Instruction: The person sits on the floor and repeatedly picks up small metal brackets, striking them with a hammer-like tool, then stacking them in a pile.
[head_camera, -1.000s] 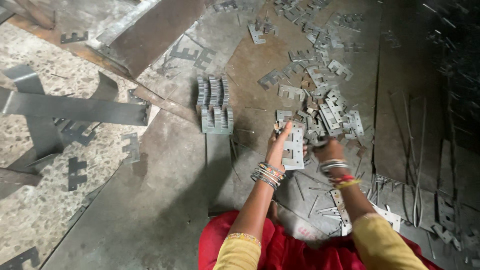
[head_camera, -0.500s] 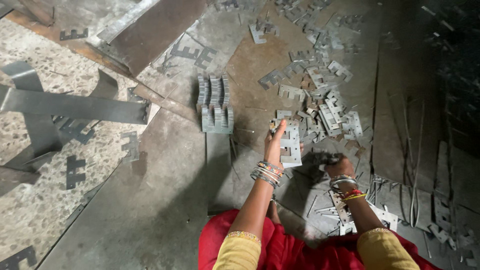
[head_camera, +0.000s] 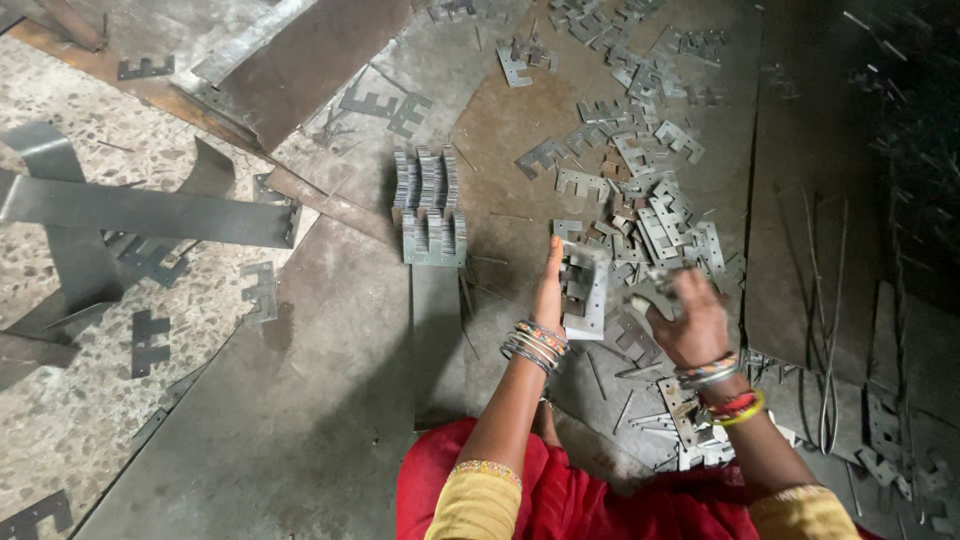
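Dim indoor light, brighter at left, right edge in deep shadow, right hand (head_camera: 690, 320) motion-blurred

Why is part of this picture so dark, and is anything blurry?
Head view: the right edge falls into deep shadow, hiding detail there; the right hand and the small metal piece it holds are motion-blurred; the left hand and its metal stack look sharper.

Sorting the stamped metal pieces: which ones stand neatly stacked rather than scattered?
The grey comb-shaped metal plates left of the left hand; they stand on edge in rows.
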